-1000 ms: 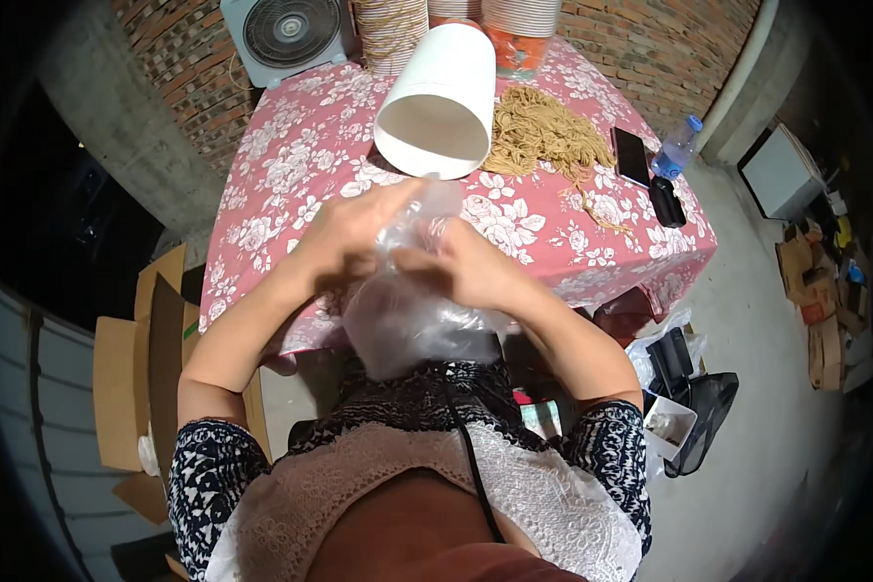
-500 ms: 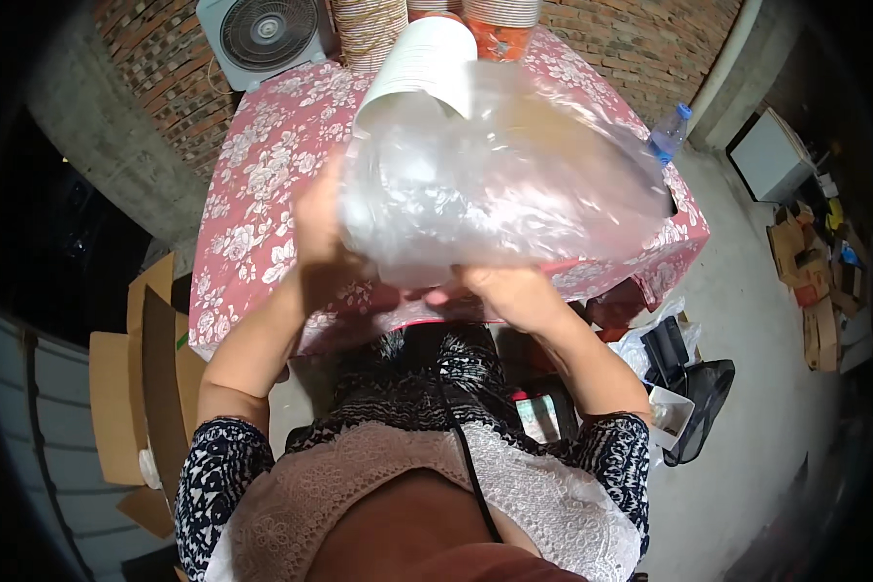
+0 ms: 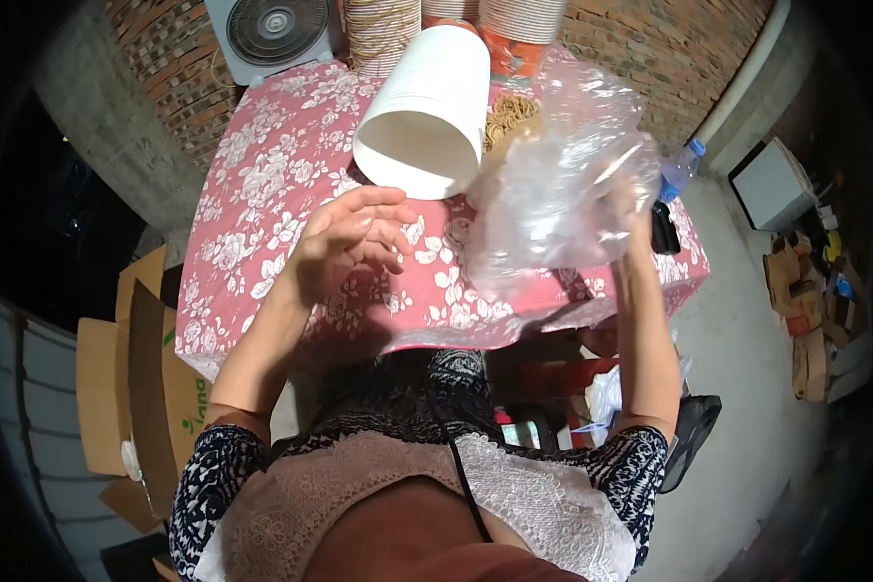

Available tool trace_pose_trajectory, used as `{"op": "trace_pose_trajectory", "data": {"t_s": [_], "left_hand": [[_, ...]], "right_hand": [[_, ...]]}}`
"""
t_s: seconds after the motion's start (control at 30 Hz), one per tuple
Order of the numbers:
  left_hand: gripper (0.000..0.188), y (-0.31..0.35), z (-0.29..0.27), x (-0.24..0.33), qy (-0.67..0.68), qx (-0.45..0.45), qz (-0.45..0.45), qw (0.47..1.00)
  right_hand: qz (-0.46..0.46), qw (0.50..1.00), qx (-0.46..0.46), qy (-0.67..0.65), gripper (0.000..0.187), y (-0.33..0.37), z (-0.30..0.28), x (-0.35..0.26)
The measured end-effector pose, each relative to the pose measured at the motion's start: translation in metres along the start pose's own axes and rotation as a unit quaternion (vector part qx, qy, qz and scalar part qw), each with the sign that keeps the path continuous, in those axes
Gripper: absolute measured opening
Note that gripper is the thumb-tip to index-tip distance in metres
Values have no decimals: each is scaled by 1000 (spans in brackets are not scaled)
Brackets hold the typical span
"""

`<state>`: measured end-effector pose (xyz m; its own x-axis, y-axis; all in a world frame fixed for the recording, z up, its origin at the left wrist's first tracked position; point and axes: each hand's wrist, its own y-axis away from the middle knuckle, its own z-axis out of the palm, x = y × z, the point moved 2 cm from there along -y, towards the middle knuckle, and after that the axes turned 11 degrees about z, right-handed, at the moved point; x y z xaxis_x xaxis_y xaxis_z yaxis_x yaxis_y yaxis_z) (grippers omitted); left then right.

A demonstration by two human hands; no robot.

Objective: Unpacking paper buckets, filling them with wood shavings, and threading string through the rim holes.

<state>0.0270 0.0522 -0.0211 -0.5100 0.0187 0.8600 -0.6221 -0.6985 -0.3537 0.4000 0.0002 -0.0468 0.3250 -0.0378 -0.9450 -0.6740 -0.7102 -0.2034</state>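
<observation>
A large clear plastic bag (image 3: 563, 184) hangs crumpled over the right half of the table, its near part blurred. My right hand (image 3: 630, 218) grips it at its right edge, with most of the fingers hidden behind the film. My left hand (image 3: 359, 228) is empty, fingers apart, above the tablecloth. Just beyond the left hand lies a white bucket (image 3: 436, 97) on its side, its mouth toward me. Behind the bag, partly covered by it, is a coil of tan cord (image 3: 510, 118).
The table has a pink floral cloth (image 3: 252, 204). At its far side stand a box fan (image 3: 276, 29) and stacked buckets (image 3: 383, 34). A water bottle (image 3: 682, 170) and a black object (image 3: 664, 228) sit at the right edge. Open cardboard boxes (image 3: 107, 388) stand at left.
My left hand has come off the bag and opened. The right hand has carried the bag to the right, uncovering the bucket's mouth and the tan cord.
</observation>
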Motion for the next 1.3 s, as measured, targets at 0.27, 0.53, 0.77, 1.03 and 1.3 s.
{"op": "trace_pose_trajectory", "data": {"t_s": [0.27, 0.53, 0.77, 1.03, 1.3], "left_hand": [[42, 5, -27, -25, -58, 82, -39, 994], [30, 7, -16, -18, -111, 123, 6, 986], [25, 12, -23, -21, -83, 112, -32, 990], [22, 17, -16, -15, -136, 65, -32, 988], [20, 14, -22, -28, -152, 101, -42, 982]], "right_hand": [[-255, 916, 180, -253, 15, -188, -63, -67], [-277, 907, 267, 170, 38, -265, 14, -62], [-67, 880, -235, 407, 100, -257, 138, 17], [47, 904, -318, 282, 74, -260, 187, 20], [-303, 749, -225, 544, 36, -291, 190, 16]]}}
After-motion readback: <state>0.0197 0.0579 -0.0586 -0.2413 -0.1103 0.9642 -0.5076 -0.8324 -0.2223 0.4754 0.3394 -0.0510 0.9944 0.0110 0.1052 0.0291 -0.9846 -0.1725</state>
